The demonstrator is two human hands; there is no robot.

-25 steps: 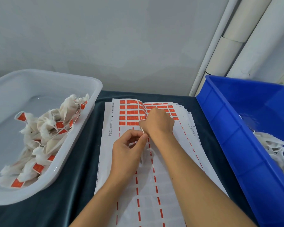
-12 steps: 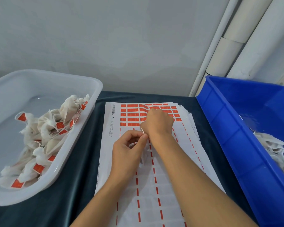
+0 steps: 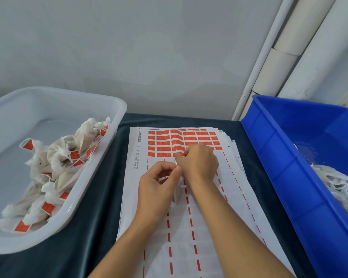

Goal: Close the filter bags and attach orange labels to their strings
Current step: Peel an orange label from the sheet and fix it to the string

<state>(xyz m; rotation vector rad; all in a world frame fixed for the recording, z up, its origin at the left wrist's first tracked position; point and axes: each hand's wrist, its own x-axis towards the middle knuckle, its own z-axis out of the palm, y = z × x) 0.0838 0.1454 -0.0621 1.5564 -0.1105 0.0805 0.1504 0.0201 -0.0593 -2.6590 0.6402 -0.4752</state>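
Left hand (image 3: pixel 157 189) fingers (image 3: pixel 176 171) curled, thumb and forefinger pinching a thin white bit, string or bag top, can't tell which. White filter bag (image 3: pixel 177 194) hangs just under that pinch, mostly hidden behind the left hand. Right hand (image 3: pixel 199 162) sits at 1 o'clock of the left, touching it at the fingertips. Right fingers are curled down onto the label sheet (image 3: pixel 189 227), pinching at an orange label (image 3: pixel 181 155) on the lowest orange row; grip itself is hidden under the knuckles.

Remaining orange labels (image 3: pixel 163 138) fill only the far end of the sheet, at 12 o'clock of the hands. Near part of the sheet is peeled white backing with red dashed lines. Sheet is the top one of a stack on the dark-covered table (image 3: pixel 92 197).

At 9 o'clock: clear plastic tub (image 3: pixel 100 171) holding a pile of closed, labelled filter bags (image 3: pixel 54 167). At 3 o'clock: blue crate (image 3: pixel 285 177) holding white unlabelled bags (image 3: pixel 335 185). White pipes (image 3: pixel 285 63) run up the wall at 1 o'clock.
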